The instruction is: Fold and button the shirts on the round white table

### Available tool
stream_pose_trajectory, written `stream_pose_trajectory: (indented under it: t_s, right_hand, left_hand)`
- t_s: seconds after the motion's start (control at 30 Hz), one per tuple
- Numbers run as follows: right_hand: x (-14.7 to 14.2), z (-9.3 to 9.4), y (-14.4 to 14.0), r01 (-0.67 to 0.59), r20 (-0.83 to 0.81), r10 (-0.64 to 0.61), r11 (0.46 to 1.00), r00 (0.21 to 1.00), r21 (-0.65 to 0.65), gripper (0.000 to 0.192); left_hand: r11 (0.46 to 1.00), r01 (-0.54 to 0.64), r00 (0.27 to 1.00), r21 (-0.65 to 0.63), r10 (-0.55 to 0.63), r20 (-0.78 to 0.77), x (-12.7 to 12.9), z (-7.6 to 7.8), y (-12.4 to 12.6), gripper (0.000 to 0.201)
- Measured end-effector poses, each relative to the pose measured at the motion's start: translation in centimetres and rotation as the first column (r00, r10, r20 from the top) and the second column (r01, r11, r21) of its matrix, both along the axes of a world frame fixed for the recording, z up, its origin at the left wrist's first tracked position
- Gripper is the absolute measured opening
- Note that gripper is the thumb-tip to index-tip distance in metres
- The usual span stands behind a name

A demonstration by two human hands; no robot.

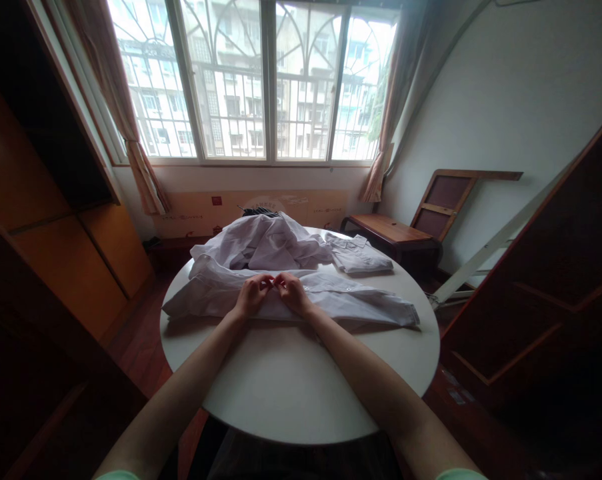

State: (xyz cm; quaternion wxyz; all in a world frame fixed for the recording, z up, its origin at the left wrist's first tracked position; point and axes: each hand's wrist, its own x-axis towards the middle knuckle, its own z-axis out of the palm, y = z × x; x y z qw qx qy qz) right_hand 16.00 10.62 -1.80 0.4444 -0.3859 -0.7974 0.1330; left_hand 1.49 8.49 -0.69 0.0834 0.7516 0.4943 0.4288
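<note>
From here I have left hand and right hand pinching the white shirt, apparently buttoning it; next I'd line up its edges.

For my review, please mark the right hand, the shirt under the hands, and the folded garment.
Right hand (291, 291): head view, back of the hand.
Shirt (275, 308): head view, cloth between the wrists.
Folded garment (363, 257): head view, upper face.
</note>
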Motion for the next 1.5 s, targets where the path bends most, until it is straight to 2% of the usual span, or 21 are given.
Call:
stream_pose_trajectory:
  t_s: [0.17,0.27,0.37,0.43,0.5,0.63,0.73,0.87,1.03,1.2,1.33,1.5]
  right_hand:
    - [-0.1,0.2,0.1,-0.005,-0.039,0.004,0.999,0.999,-0.035,0.01]
    - [0.0,0.6,0.3,-0.031,-0.084,0.016,0.985,0.996,-0.171,0.006]
    - [0.3,0.9,0.8,-0.076,-0.116,0.039,0.94,0.992,-0.333,0.003]
    - [0.4,0.9,1.0,-0.073,-0.126,0.027,0.922,0.992,-0.379,0.004]
    - [0.3,0.8,0.9,-0.047,-0.122,0.003,0.934,0.992,-0.354,0.005]
    - [0.0,0.6,0.3,0.007,-0.09,-0.028,0.975,0.996,-0.22,0.007]
    - [-0.1,0.5,-0.1,0.03,-0.058,-0.039,0.988,0.998,-0.153,0.006]
    - [-0.1,0.4,-0.2,0.047,0.032,-0.044,0.995,0.999,-0.088,0.006]
    - [-0.1,0.3,-0.1,0.083,0.141,-0.076,0.995,0.987,-0.046,0.013]
    - [-0.2,0.4,-0.2,0.136,0.215,-0.123,0.99,0.969,-0.044,0.013]
    - [-0.2,0.3,-0.2,0.143,0.262,-0.126,0.989,0.957,-0.048,0.012]
    - [-0.3,0.2,-0.1,0.122,0.272,-0.108,0.992,0.956,-0.034,0.014]
  left_hand:
    - [1.0,0.001,0.999,-0.018,0.0,0.052,0.1,0.2,-0.1,0.016]
    - [1.0,-0.017,1.0,-0.017,0.017,0.021,0.1,0.3,-0.2,0.012]
    - [1.0,-0.021,1.0,-0.003,0.021,-0.002,0.1,0.2,-0.2,0.011]
    - [1.0,-0.016,1.0,-0.003,0.016,-0.001,0.0,0.1,-0.1,0.012]
    - [1.0,-0.015,1.0,-0.01,0.015,-0.004,-0.1,0.0,0.0,0.016]
    - [0.998,-0.05,0.998,-0.026,0.049,-0.039,-0.3,-0.2,0.3,0.019]
    - [0.996,-0.081,0.995,-0.036,0.079,-0.059,-0.5,-0.2,0.5,0.018]
    - [0.997,-0.067,0.995,-0.037,0.064,-0.071,-0.6,-0.3,0.5,0.018]
    - [0.999,0.013,0.998,-0.033,-0.015,-0.058,-0.7,-0.5,0.7,0.016]
    - [0.999,0.018,0.999,-0.035,-0.02,-0.051,-0.6,-0.5,0.7,0.015]
    - [1.0,-0.024,0.986,-0.001,0.024,-0.162,-0.6,0.0,0.0,0.015]
    - [0.997,-0.082,0.938,0.008,0.08,-0.338,-0.4,0.7,-0.8,0.021]
